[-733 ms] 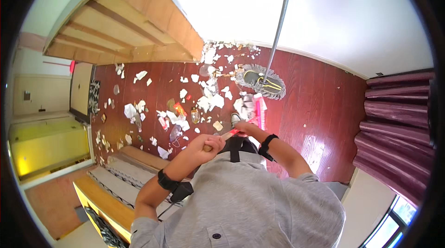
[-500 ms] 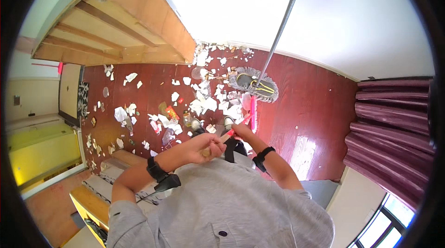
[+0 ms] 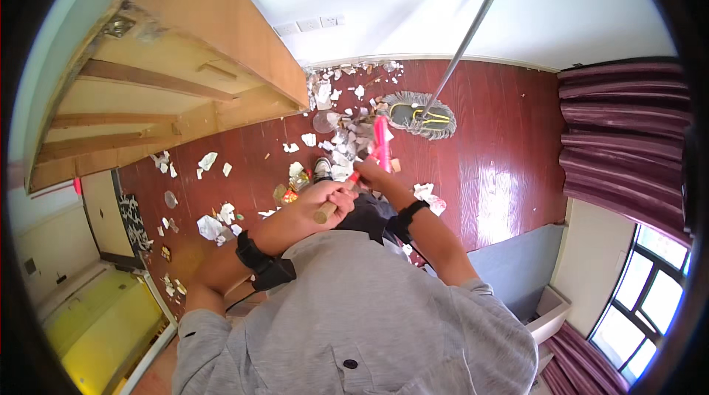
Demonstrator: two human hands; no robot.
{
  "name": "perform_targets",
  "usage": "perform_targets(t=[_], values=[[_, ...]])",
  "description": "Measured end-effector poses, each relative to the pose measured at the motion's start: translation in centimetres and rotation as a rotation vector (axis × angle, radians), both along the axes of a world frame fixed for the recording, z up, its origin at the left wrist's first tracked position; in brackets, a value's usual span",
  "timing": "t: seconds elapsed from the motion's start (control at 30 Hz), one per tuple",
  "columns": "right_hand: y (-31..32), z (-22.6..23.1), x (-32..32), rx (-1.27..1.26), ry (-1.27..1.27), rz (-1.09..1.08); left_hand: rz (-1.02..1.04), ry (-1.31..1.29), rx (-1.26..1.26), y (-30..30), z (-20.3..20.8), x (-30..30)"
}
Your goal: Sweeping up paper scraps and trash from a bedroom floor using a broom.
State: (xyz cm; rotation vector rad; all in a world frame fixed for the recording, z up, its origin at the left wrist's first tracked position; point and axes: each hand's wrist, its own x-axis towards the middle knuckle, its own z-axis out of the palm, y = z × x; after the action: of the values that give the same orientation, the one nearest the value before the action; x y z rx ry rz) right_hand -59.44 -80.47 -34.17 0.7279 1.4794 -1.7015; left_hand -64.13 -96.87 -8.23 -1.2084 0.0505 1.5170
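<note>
Both hands hold a broom with a wooden handle [image 3: 325, 213] and a pink head [image 3: 381, 140]. My left hand [image 3: 338, 198] is wrapped round the handle near its top end. Farther down, close to the red lower part, my right hand [image 3: 371, 174] is closed on the same handle, its fingers partly hidden. The broom head is slightly blurred and lies against the right side of a heap of white scraps [image 3: 344, 150] on the floor. One of my shoes [image 3: 323, 168] shows beside the heap.
A grey flat mop [image 3: 421, 116] rests just beyond the broom, its metal pole [image 3: 473, 26] rising against the white wall. At the left stands a tilted wooden frame [image 3: 214, 40]. Litter [image 3: 212, 227] is scattered over the red-brown floor [image 3: 502, 136]. Purple curtains [image 3: 620, 129] hang at the right.
The broom head has moved away from me and to the left, to the heap's edge. My view has shifted, and some scraps now lie to the right of my right forearm.
</note>
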Motion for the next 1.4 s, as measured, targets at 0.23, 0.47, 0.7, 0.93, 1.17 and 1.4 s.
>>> perform_targets(t=[0.23, 0.47, 0.7, 0.93, 1.17, 1.4], values=[[-9.6, 7.3, -7.8, 0.013, -0.002, -0.236, -0.170, 0.165, 0.075, -6.7, 2.9, -4.3], [-10.7, 14.4, -1.8, -0.124, -0.036, -0.787, -0.595, 0.078, 0.058, -7.0, 7.5, -4.7], [-11.9, 11.9, 11.7, -0.183, -0.032, -1.588, -1.117, 0.003, 0.406, -2.7, 1.0, 2.9], [-13.6, 12.9, 23.3, 0.586, -0.214, -1.438, -1.072, -0.433, 0.445, -2.4, -3.5, 14.6], [-11.7, 13.7, 29.0, 0.372, -0.006, -1.730, -1.269, -0.053, 0.426, -2.0, -3.5, 19.2], [-6.7, 8.1, 28.7, 0.462, -0.034, -1.823, -1.685, 0.400, 0.693, 2.0, -6.7, 14.5]])
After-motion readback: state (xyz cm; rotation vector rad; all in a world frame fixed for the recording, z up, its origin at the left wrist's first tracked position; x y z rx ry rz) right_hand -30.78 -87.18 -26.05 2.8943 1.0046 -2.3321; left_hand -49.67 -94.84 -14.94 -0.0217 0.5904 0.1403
